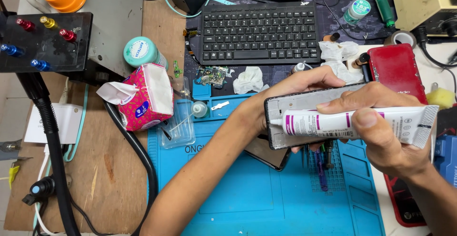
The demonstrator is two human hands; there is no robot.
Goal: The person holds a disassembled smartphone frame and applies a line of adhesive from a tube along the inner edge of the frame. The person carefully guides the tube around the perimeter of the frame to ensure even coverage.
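**Two hands working a glue tube over a phone frame**

Two hands are meeting above the blue mat [266, 193] on the desk [100, 169]. The left hand [285, 86] is gripping a dark phone frame [295, 103] by its upper edge, holding it level. The right hand [381, 126] is closing around a white tube [352, 124] with purple bands, its nozzle touching the frame's left end. A pink tissue pack [145, 98] is lying to the left, a black keyboard [259, 31] beyond, and a red case [397, 72] just right.
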